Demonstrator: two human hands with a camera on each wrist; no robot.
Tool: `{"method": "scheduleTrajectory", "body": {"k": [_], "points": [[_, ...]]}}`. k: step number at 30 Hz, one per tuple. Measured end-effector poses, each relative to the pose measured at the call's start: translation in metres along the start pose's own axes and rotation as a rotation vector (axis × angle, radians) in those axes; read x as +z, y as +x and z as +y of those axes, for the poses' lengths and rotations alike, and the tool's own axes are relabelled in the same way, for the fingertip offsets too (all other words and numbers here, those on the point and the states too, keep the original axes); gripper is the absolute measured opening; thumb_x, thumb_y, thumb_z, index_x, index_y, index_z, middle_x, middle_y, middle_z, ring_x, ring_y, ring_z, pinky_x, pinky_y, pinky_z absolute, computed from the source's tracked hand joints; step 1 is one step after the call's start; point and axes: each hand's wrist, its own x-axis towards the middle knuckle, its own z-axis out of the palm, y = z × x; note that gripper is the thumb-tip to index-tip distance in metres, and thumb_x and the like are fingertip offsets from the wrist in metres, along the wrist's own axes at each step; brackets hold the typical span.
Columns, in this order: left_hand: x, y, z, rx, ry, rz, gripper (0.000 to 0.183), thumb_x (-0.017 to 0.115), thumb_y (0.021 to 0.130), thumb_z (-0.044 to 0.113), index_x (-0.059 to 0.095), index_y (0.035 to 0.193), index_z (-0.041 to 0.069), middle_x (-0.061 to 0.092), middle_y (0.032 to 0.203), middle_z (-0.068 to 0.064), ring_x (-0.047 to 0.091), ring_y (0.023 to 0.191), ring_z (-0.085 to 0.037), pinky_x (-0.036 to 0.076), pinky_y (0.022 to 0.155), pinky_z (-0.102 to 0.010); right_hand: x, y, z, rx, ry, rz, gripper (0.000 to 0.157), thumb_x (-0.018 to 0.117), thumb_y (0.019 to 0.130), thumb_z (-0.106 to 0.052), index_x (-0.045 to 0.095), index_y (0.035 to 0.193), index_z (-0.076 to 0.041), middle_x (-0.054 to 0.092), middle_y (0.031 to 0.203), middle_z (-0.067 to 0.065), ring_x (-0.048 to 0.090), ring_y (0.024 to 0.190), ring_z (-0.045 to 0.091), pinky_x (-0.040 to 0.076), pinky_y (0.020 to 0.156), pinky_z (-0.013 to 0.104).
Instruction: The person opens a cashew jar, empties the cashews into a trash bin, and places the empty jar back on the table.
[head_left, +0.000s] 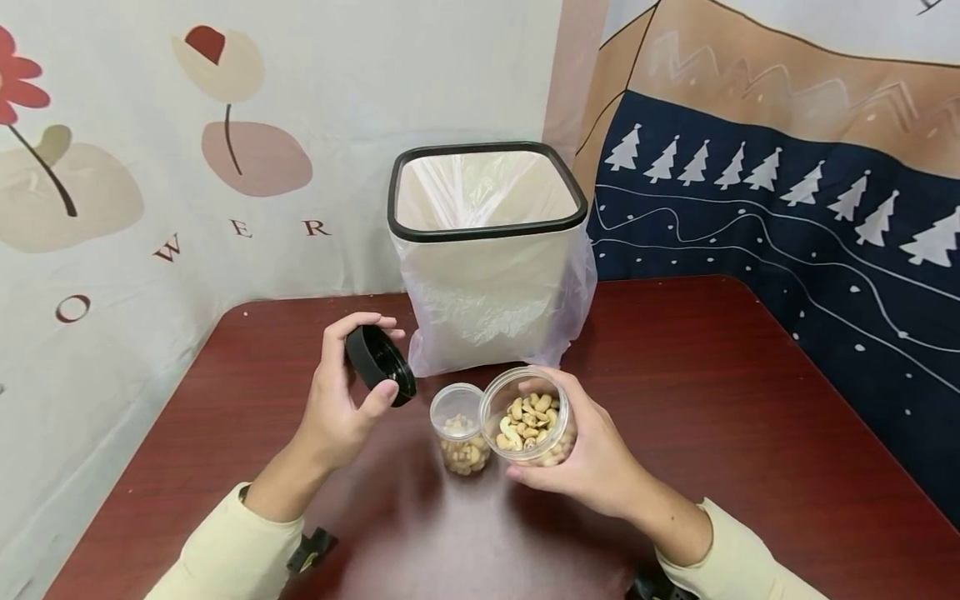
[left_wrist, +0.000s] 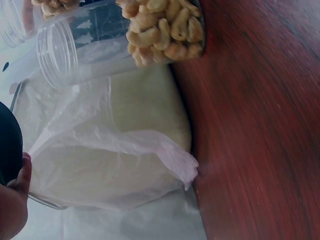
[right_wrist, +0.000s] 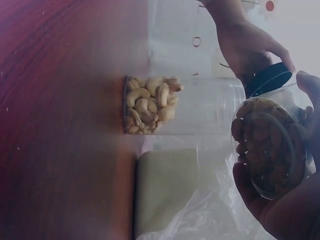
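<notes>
My left hand grips a black lid by its edge, thumb on the near side, hollow side turned toward the right. In my right hand is a clear jar without a lid, tilted, its mouth facing up toward the head camera and cashews inside. A second clear jar stands upright on the table between the hands, its lower part filled with cashews. The tilted jar's rim overlaps this standing jar in the head view. From the right wrist view, the held jar's base shows.
A bin with a black rim and a thin plastic liner stands behind the jars at the table's back edge. The dark red table reaches out on both sides. Printed cloths hang behind it.
</notes>
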Motion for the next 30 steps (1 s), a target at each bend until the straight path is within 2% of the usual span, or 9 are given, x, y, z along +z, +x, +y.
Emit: {"method": "scheduleTrajectory", "body": {"k": [3,7,10,15,19,22,26,30], "points": [[-0.005,-0.001,-0.001,0.001,0.039,0.009,0.063,0.065,0.084,0.015,0.039,0.138,-0.006,0.058,0.131,-0.007,0.062,0.106,-0.017,0.050,0.085,-0.015,0.000,0.001,0.000,-0.001,0.006,0.000,0.100,0.095,0.063,-0.022,0.041,0.146,-0.022,0.062,0.127,0.000,0.061,0.115,0.014,0.044,0.100,0.018],[-0.011,-0.001,-0.003,-0.008,0.140,0.007,0.062,0.064,0.085,0.022,0.042,0.138,-0.002,0.060,0.128,-0.006,0.059,0.088,-0.012,0.046,0.080,-0.016,0.001,0.002,0.000,0.015,0.010,0.001,0.102,0.096,0.062,-0.019,0.040,0.148,-0.023,0.062,0.128,0.000,0.061,0.114,0.014,0.044,0.100,0.018],[-0.016,-0.003,-0.002,-0.059,0.229,-0.030,0.060,0.064,0.085,0.021,0.044,0.139,0.004,0.061,0.123,-0.003,0.056,0.086,-0.011,0.044,0.081,-0.019,0.001,0.001,0.000,0.026,0.009,-0.003,0.102,0.096,0.062,-0.019,0.040,0.147,-0.024,0.062,0.128,-0.002,0.061,0.114,0.014,0.045,0.099,0.018],[-0.021,-0.005,0.000,-0.154,0.351,-0.095,0.061,0.068,0.083,0.018,0.046,0.140,0.012,0.060,0.116,0.001,0.053,0.091,-0.010,0.042,0.085,-0.020,0.000,0.000,-0.001,0.022,-0.003,0.006,0.101,0.096,0.062,-0.020,0.041,0.146,-0.023,0.062,0.128,-0.002,0.061,0.114,0.014,0.044,0.098,0.017],[-0.024,-0.007,0.000,-0.241,0.389,-0.097,0.065,0.071,0.083,0.015,0.044,0.142,0.015,0.057,0.116,-0.001,0.052,0.096,-0.010,0.041,0.088,-0.018,-0.001,0.000,-0.003,0.016,0.000,0.012,0.101,0.096,0.062,-0.019,0.041,0.146,-0.024,0.062,0.128,-0.002,0.060,0.115,0.014,0.044,0.099,0.017],[-0.027,-0.011,-0.001,-0.340,0.403,-0.108,0.066,0.073,0.085,0.015,0.042,0.143,0.019,0.054,0.116,-0.002,0.052,0.100,-0.008,0.041,0.092,-0.017,-0.002,0.000,-0.004,0.011,-0.007,0.013,0.100,0.096,0.062,-0.021,0.041,0.146,-0.024,0.062,0.127,-0.002,0.060,0.114,0.013,0.044,0.098,0.017],[-0.032,-0.014,-0.006,-0.443,0.381,-0.132,0.065,0.074,0.088,0.018,0.039,0.143,0.020,0.054,0.116,-0.003,0.054,0.103,-0.008,0.040,0.096,-0.016,-0.004,0.000,-0.006,0.000,-0.021,0.017,0.101,0.096,0.061,-0.020,0.042,0.146,-0.023,0.063,0.126,-0.002,0.061,0.113,0.013,0.044,0.098,0.017],[-0.038,-0.018,-0.012,-0.504,0.345,-0.157,0.062,0.073,0.090,0.020,0.038,0.140,0.019,0.054,0.116,-0.005,0.055,0.107,-0.011,0.040,0.097,-0.014,-0.003,0.000,-0.005,0.004,-0.009,0.014,0.102,0.096,0.060,-0.018,0.042,0.146,-0.022,0.062,0.127,-0.002,0.061,0.114,0.013,0.044,0.098,0.017]]}}
